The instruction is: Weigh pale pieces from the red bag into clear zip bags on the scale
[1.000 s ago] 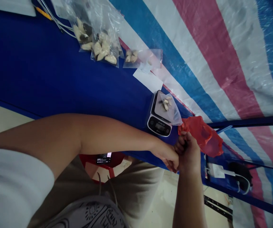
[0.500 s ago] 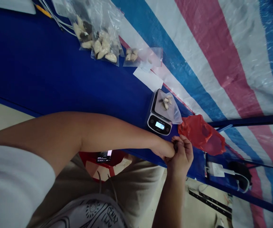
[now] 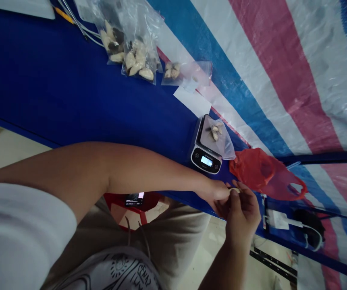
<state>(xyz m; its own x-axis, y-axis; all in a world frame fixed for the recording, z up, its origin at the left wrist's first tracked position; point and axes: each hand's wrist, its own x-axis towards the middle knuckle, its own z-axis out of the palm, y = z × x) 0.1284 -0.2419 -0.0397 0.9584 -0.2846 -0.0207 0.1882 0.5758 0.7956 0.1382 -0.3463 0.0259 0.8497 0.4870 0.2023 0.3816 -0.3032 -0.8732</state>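
In the head view my left hand (image 3: pixel 218 196) reaches across from the left and meets my right hand (image 3: pixel 243 206) at the table's front edge. Between my right thumb and fingers shows a small pale clove-shaped piece (image 3: pixel 234 190). The fingertips of my left hand press together at the same piece, partly hidden. Just beyond the hands stands a kitchen scale (image 3: pixel 206 160) with its display lit. On its plate lies a clear bag (image 3: pixel 228 148) holding several pale pieces (image 3: pixel 215 131). A crumpled red plastic bag (image 3: pixel 253 169) lies right of the scale.
Clear bags of pale and dark pieces (image 3: pixel 138 60) lie at the back, beside a smaller zip bag (image 3: pixel 171 70) and white paper (image 3: pixel 193 100). A striped sheet (image 3: pixel 252 60) borders the blue table (image 3: pixel 55 92). A white plug (image 3: pixel 277 219) sits at right; a phone (image 3: pixel 134 199) lies below.
Both hands have shifted slightly right and down in view, and my right hand has turned. The pale piece now shows between the fingers, where something dark showed before.
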